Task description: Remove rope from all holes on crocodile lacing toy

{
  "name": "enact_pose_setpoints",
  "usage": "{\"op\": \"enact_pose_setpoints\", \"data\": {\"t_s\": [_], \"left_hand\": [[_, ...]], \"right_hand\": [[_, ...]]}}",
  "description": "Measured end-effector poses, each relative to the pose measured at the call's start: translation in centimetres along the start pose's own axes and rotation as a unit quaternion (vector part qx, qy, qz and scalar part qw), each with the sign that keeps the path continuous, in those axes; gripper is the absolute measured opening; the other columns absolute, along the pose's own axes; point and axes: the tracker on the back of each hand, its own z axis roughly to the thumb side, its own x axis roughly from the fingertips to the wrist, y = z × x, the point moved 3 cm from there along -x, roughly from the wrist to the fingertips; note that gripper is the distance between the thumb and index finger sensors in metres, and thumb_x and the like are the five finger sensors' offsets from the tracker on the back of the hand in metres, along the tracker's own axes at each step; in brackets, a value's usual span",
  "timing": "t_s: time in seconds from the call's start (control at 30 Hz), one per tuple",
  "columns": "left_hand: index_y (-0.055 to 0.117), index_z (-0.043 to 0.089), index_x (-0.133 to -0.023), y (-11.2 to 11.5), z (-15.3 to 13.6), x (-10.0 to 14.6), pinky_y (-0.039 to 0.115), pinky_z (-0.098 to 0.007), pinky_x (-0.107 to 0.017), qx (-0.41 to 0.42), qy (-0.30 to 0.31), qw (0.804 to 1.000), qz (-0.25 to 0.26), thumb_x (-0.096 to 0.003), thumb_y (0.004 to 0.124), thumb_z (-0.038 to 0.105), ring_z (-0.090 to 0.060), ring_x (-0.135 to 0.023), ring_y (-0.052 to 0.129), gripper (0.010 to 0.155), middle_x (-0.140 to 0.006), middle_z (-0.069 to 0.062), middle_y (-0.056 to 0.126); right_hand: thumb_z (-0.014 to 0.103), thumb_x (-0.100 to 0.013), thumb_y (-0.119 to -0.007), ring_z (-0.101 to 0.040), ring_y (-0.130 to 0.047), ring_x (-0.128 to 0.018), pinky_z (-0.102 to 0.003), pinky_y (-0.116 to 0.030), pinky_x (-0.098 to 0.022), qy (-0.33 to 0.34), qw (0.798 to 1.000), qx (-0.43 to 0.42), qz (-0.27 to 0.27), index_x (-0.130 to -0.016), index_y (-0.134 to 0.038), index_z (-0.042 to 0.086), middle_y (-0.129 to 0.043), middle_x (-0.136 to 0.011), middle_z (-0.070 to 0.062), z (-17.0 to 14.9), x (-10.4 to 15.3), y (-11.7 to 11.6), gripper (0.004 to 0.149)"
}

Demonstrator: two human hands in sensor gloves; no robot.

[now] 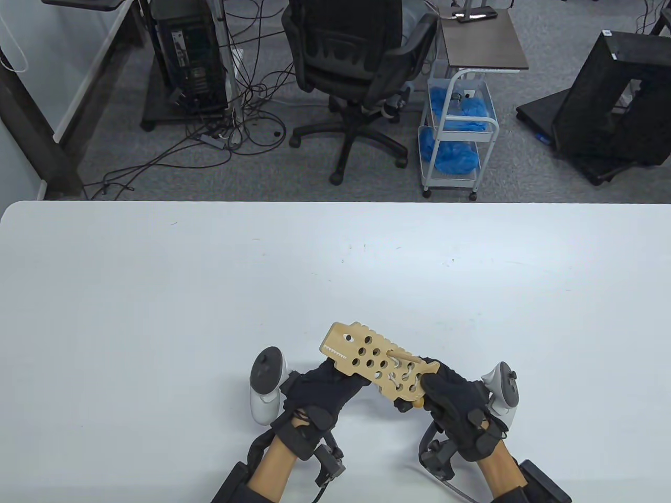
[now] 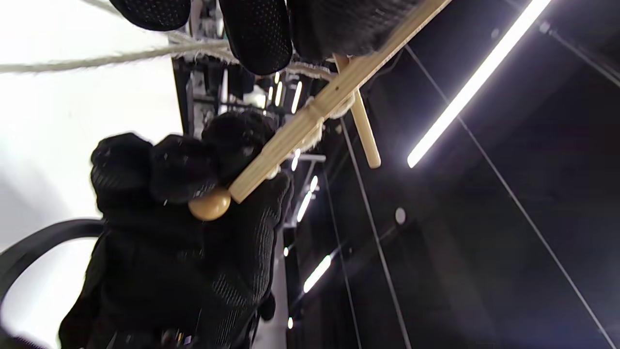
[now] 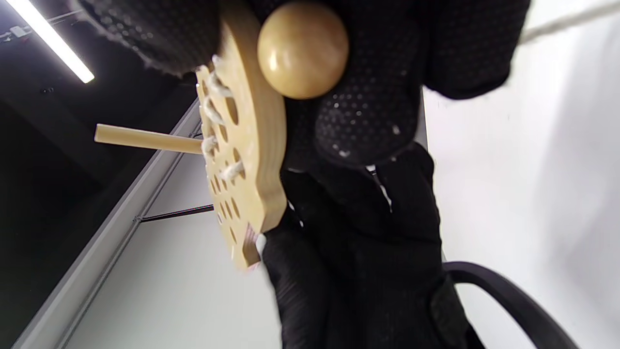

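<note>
The wooden crocodile lacing toy (image 1: 375,360) is held tilted just above the table, near its front edge. My left hand (image 1: 335,378) holds its head end from below. My right hand (image 1: 434,386) grips its tail end, thumb on top. White rope (image 1: 402,374) is laced through the holes near the tail. A wooden needle stick (image 1: 402,357) pokes up out of one hole. A wooden ball (image 1: 417,403) sits under the tail, beside my right fingers (image 3: 373,102). In the left wrist view the board (image 2: 310,118) is edge-on, and loose rope (image 2: 111,59) runs off to the left.
The white table (image 1: 335,272) spreads wide around the hands. Beyond its far edge stand an office chair (image 1: 356,68), a small cart (image 1: 456,131) and floor cables.
</note>
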Motion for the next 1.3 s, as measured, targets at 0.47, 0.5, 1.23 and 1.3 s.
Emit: {"op": "enact_pose_setpoints", "data": {"t_s": [0.47, 0.5, 1.23, 1.3], "left_hand": [[0.029, 0.036, -0.117, -1.0, -1.5, 0.5, 0.062, -0.063, -0.074, 0.042, -0.019, 0.997, 0.056, -0.0562, 0.069, 0.050, -0.023, -0.100, 0.078, 0.075, -0.109, 0.009, 0.080], [0.031, 0.036, -0.117, -1.0, -1.6, 0.6, 0.063, -0.062, -0.074, 0.041, -0.019, 0.997, 0.061, -0.0555, 0.070, 0.051, -0.022, -0.098, 0.080, 0.075, -0.107, 0.010, 0.083], [0.033, 0.026, -0.118, -1.6, -2.5, 0.9, 0.060, -0.066, -0.072, -0.034, -0.081, 0.992, 0.088, -0.0535, 0.067, 0.062, -0.030, -0.101, 0.072, 0.082, -0.111, -0.001, 0.075], [0.039, 0.027, -0.118, -1.7, -2.1, 1.1, 0.065, -0.064, -0.069, -0.088, -0.087, 0.986, 0.111, -0.0507, 0.065, 0.069, -0.029, -0.097, 0.078, 0.084, -0.108, 0.001, 0.080]], "right_hand": [[0.030, -0.041, -0.089, -0.038, -0.100, -0.056, -0.063, -0.076, -0.047, 0.006, 0.990, 0.136, 0.041, -0.083, -0.079, 0.007, -0.098, -0.073, -0.018, 0.2, -0.1, -1.5, 0.049], [0.031, -0.041, -0.090, -0.039, -0.100, -0.056, -0.063, -0.076, -0.047, 0.006, 0.989, 0.141, 0.043, -0.083, -0.079, 0.007, -0.098, -0.073, -0.019, 0.2, -0.1, -1.7, 0.049], [0.030, -0.040, -0.091, -0.043, -0.096, -0.061, -0.065, -0.072, -0.052, 0.125, 0.928, 0.348, -0.042, -0.083, -0.084, 0.014, -0.096, -0.078, -0.021, 4.3, 1.2, -1.5, 0.047], [0.031, -0.039, -0.091, -0.041, -0.097, -0.062, -0.064, -0.073, -0.052, 0.143, 0.912, 0.380, -0.063, -0.083, -0.084, 0.015, -0.096, -0.078, -0.019, 4.8, 1.5, -1.7, 0.047]]}}
